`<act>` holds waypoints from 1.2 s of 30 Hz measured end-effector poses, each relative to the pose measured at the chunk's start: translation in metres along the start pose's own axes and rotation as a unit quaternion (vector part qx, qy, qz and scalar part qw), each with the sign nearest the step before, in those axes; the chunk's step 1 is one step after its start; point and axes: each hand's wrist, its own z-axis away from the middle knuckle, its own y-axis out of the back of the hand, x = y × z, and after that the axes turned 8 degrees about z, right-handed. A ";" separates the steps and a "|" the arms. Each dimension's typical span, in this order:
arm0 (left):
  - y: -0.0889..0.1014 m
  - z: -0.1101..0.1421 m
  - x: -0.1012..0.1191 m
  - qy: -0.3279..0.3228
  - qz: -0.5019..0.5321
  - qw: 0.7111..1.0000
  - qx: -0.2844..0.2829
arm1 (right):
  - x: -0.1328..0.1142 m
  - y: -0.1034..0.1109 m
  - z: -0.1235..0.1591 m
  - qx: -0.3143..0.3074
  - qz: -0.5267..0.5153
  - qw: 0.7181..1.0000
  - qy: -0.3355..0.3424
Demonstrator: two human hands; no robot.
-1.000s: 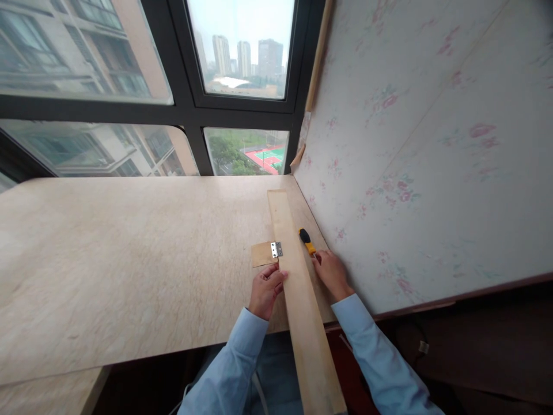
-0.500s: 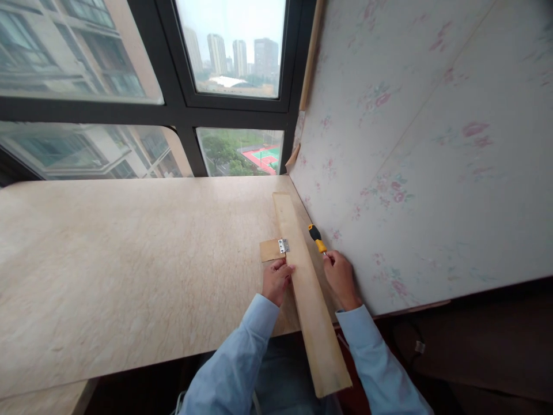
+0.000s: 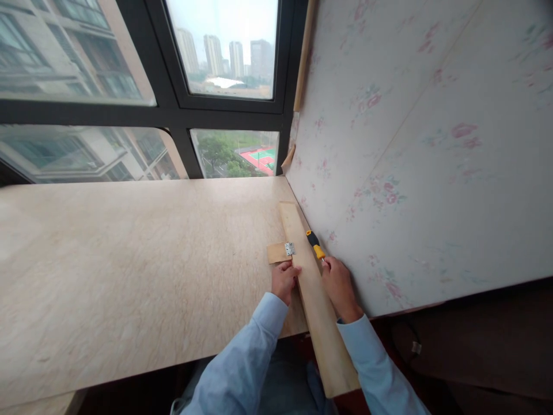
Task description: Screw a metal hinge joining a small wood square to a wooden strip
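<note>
A long wooden board [image 3: 310,271] lies across the stone sill, its near end sticking out past the front edge. On its left side sits a small metal hinge [image 3: 290,248], joining it to a short thin wooden piece [image 3: 276,253]. My left hand [image 3: 285,280] grips the board's left edge just below the hinge, fingers closed on it. Between the board and the wall, my right hand [image 3: 340,285] pinches the metal shaft of a yellow and black screwdriver [image 3: 315,244]. The screwdriver's handle points away from me, towards the window.
The marbled sill [image 3: 142,276] stretches to the left below dark window frames [image 3: 228,112]. A wall with flowered paper [image 3: 415,150] rises close on the right of my right hand. A dark space with a cable [image 3: 415,346] lies below at the right.
The board, with hinge and thin piece, has shifted to the right towards the wall, my left hand moving with it. My right hand and the screwdriver have also moved slightly right.
</note>
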 end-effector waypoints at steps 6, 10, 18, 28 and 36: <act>-0.002 -0.005 -0.009 0.003 -0.007 1.000 0.006 | -0.001 0.017 0.012 -0.015 -0.005 1.000 0.015; -0.010 -0.011 -0.014 -0.024 -0.030 0.999 0.008 | -0.003 0.019 0.013 -0.017 -0.005 1.000 0.016; -0.014 -0.018 -0.008 -0.126 -0.332 0.935 -0.006 | -0.008 0.016 0.009 -0.028 -0.009 0.999 0.021; -0.022 0.005 0.011 -0.174 -0.520 0.837 -0.003 | -0.008 0.018 0.011 -0.038 -0.046 0.998 0.000; 0.000 0.031 0.023 -0.137 -0.213 0.967 0.007 | -0.026 0.007 0.026 -0.085 -0.184 0.979 0.009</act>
